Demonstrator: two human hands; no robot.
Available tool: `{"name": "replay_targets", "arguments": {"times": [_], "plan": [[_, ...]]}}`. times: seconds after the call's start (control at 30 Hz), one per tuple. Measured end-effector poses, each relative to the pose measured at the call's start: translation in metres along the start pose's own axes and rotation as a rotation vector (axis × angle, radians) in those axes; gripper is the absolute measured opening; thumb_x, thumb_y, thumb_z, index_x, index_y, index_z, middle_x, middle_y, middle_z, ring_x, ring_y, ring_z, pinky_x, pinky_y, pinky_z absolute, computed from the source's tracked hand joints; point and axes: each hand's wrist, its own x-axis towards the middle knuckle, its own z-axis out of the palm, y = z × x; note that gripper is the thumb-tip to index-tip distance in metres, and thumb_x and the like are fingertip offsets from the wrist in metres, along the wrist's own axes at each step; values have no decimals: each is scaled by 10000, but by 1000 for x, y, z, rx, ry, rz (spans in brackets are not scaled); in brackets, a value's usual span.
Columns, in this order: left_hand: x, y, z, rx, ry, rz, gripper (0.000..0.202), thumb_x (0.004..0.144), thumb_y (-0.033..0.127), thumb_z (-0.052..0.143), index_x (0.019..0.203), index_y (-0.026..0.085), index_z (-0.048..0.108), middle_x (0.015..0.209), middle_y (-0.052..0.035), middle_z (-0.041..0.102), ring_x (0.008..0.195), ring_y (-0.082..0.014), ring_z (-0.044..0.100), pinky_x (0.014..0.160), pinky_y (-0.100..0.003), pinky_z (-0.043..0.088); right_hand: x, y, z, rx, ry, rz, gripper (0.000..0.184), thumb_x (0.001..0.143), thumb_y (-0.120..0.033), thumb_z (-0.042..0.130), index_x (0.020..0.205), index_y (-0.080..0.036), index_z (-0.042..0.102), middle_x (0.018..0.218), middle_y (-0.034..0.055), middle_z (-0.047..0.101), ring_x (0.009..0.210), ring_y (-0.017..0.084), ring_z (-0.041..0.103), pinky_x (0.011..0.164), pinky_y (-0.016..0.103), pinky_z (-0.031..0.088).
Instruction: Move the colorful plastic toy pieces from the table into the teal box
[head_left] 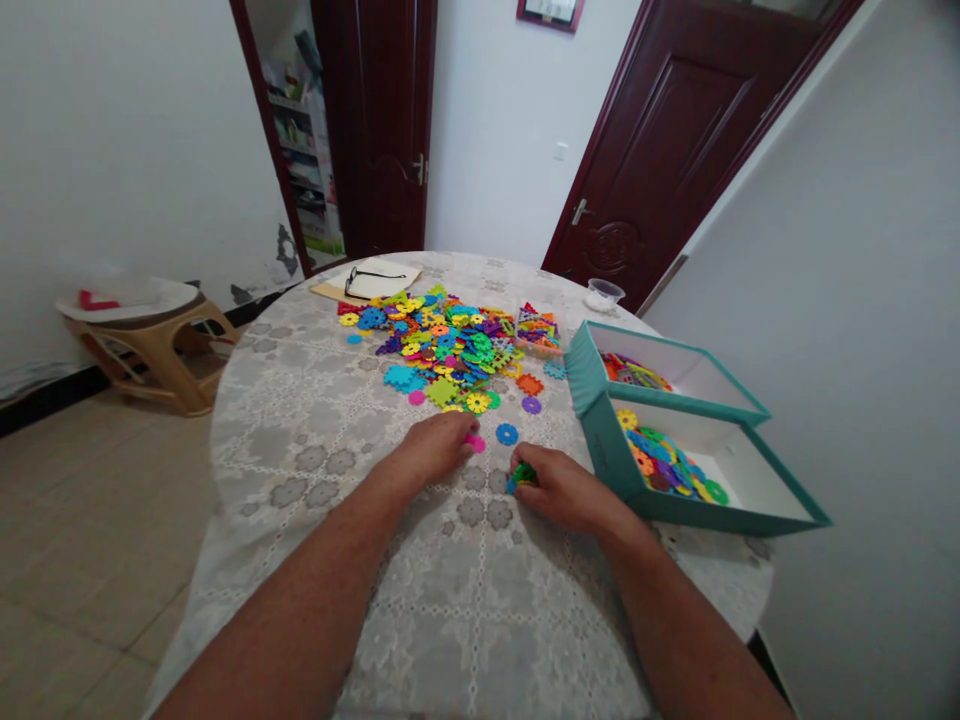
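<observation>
My left hand (pixel 439 445) rests on the round table (pixel 315 420), fingers closed on a pink plastic disc (pixel 475 441). My right hand (pixel 559 487) lies beside it, curled around a small cluster of green and blue interlocking discs (pixel 521 475). A loose blue disc (pixel 507 433) lies between the two hands. Further out spreads a large pile of colourful gear-shaped discs (pixel 442 350).
Two teal open boxes (pixel 600 440) holding discs stand at the right. A small built model (pixel 538 328) sits beside the pile. Glasses on paper (pixel 371 280) and a clear cup (pixel 604 293) are at the far edge. A wooden stool (pixel 150 340) stands left on the floor.
</observation>
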Motion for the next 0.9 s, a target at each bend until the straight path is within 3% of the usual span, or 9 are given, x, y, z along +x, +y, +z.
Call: {"name": "replay_targets", "arguments": {"times": [0.1,0.23,0.4,0.67,0.9], "plan": [[0,3,-3,47,-29,-4,209,871,215,610,1044,235,726,1094,-68,732,988,-236,655,786,-294,447,2,1,1,66,37,-5,156,822,-146,591,949,-223,640,892,4,696,823,172,600,711,261,390],[-3,6,-5,93,-31,17,177,872,212,574,987,221,709,1075,-66,715,953,-226,645,765,-296,443,9,4,11,108,150,-8,334,855,-172,600,1170,-230,693,1138,50,744,1031,218,668,903,314,471],[-3,4,-2,90,-24,15,303,869,203,575,1141,245,700,1163,-68,725,1045,-239,651,817,-302,465,18,6,26,75,245,-19,447,896,-200,611,1341,-187,652,1361,116,687,1272,256,619,1103,382,431],[-3,13,5,109,-76,13,211,889,252,585,1043,246,730,1082,-70,746,994,-239,667,814,-300,475,30,-1,28,19,191,-28,294,934,-239,620,1209,-196,713,1181,98,744,1106,243,673,977,341,467],[-8,19,9,65,-24,20,204,888,218,556,977,230,739,1009,-103,739,939,-270,679,778,-336,472,34,-7,24,-35,124,2,146,944,-243,611,1049,-200,702,1026,63,720,957,200,631,831,282,404]]}}
